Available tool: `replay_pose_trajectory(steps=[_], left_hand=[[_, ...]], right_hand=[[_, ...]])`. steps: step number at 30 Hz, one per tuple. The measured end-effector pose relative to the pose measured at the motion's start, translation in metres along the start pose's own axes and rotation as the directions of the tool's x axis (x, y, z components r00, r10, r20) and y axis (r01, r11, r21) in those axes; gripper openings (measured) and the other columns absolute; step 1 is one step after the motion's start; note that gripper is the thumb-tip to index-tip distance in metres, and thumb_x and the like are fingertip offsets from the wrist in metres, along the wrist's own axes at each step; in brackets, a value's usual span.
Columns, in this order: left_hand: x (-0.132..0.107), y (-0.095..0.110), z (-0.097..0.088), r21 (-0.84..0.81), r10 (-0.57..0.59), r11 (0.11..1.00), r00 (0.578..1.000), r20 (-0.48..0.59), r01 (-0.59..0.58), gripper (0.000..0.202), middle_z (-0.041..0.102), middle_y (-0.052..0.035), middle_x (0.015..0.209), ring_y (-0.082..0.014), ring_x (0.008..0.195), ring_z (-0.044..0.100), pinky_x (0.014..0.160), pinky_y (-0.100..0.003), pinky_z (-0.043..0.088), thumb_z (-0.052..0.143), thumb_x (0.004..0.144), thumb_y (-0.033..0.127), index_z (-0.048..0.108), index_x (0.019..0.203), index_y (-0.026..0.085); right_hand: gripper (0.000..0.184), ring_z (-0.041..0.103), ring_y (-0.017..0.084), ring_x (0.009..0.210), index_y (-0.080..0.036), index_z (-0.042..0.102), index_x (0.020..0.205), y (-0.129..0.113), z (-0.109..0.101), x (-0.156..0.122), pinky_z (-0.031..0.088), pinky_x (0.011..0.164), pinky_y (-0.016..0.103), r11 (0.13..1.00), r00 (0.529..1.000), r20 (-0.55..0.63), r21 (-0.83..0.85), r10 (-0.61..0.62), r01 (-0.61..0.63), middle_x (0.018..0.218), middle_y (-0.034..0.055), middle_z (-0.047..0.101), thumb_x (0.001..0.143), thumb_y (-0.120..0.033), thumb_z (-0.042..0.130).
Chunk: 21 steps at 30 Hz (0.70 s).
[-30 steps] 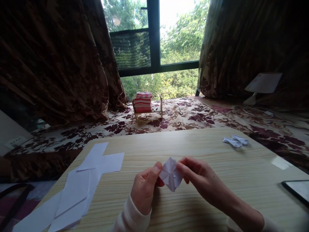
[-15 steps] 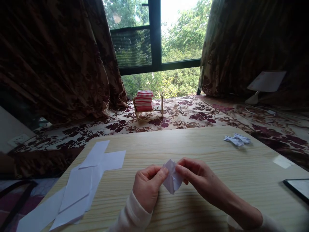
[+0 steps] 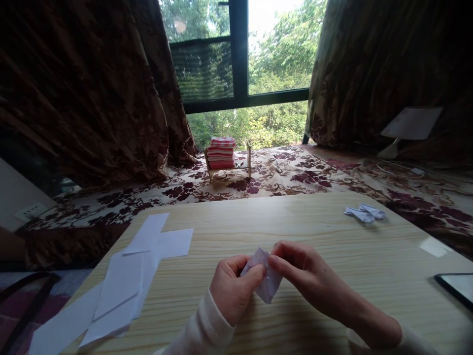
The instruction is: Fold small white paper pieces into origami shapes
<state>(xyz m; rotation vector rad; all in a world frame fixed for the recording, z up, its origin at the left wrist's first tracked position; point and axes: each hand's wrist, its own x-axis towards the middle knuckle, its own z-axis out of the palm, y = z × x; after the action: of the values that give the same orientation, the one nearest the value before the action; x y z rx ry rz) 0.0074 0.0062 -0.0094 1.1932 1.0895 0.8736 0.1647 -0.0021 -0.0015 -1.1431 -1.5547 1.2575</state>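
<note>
A small piece of folded white paper (image 3: 271, 284), roughly diamond-shaped, is held just above the wooden table. My left hand (image 3: 234, 286) pinches its left side, with the thumb lying across the paper's front face. On the opposite edge, the thumb and fingertips of my right hand (image 3: 300, 266) close on the upper right. The fingers behind the paper are partly hidden. Two small folded paper pieces (image 3: 364, 214) lie together near the table's far right corner. White paper sheets (image 3: 120, 278) overlap along the left side of the table.
The pale wooden table (image 3: 229, 222) fills the foreground. A dark-edged tablet-like object (image 3: 456, 288) lies at its right edge. Beyond, on flowered cloth, stand a small rack (image 3: 249, 162) with folded pink striped cloths (image 3: 220, 153) and a white lamp (image 3: 412, 123).
My left thumb has moved right, further over the folded paper. The paper has turned slightly, its lower tip shifting right. My right hand stays nearly in place.
</note>
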Motion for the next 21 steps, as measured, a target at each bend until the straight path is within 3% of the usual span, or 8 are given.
replay_pose_trajectory(steps=[9,14,17,21], left_hand=[[-0.008,0.003,0.003,0.197,0.090,0.976,0.996,0.007,-0.090,0.027,0.044,0.0008,0.056,-0.0114,0.055,0.036,0.051,-0.025,0.029,0.055,0.072,0.036,0.061,0.063,0.011],[-0.014,0.010,0.007,0.282,0.204,0.936,0.977,0.056,-0.211,0.024,0.044,0.0003,0.058,-0.0126,0.057,0.042,0.053,-0.024,0.032,0.055,0.072,0.026,0.056,0.052,0.014],[-0.013,0.012,0.007,0.224,0.202,0.953,0.979,0.026,-0.203,0.026,0.047,-0.0003,0.058,-0.0126,0.057,0.043,0.052,-0.024,0.033,0.056,0.072,0.026,0.056,0.049,0.015],[-0.007,0.007,0.003,0.007,0.154,0.988,0.985,-0.074,-0.154,0.024,0.058,-0.0023,0.060,-0.0139,0.059,0.047,0.055,-0.024,0.037,0.061,0.072,0.034,0.066,0.061,0.012]], right_hand=[[0.028,0.049,0.013,0.062,-0.014,0.058,0.072,0.003,0.003,-0.002,0.039,0.056,0.023,1.000,0.999,0.040,0.023,-0.013,0.012,0.065,0.0005,0.055,0.083,-0.040,0.054],[0.031,0.041,0.011,0.056,-0.017,0.048,0.060,0.003,0.008,-0.004,0.033,0.050,0.023,0.999,1.000,0.011,-0.044,0.026,-0.025,0.057,-0.0028,0.044,0.083,-0.038,0.050],[0.040,0.035,0.010,0.052,-0.019,0.042,0.056,0.003,0.008,0.000,0.030,0.047,0.023,0.999,0.998,-0.042,0.001,0.046,-0.046,0.054,-0.0043,0.036,0.083,-0.048,0.046],[0.047,0.038,0.011,0.054,-0.018,0.046,0.059,0.001,0.006,0.003,0.032,0.050,0.024,0.998,0.998,-0.028,-0.009,0.056,-0.056,0.056,-0.0023,0.042,0.084,-0.057,0.041]])
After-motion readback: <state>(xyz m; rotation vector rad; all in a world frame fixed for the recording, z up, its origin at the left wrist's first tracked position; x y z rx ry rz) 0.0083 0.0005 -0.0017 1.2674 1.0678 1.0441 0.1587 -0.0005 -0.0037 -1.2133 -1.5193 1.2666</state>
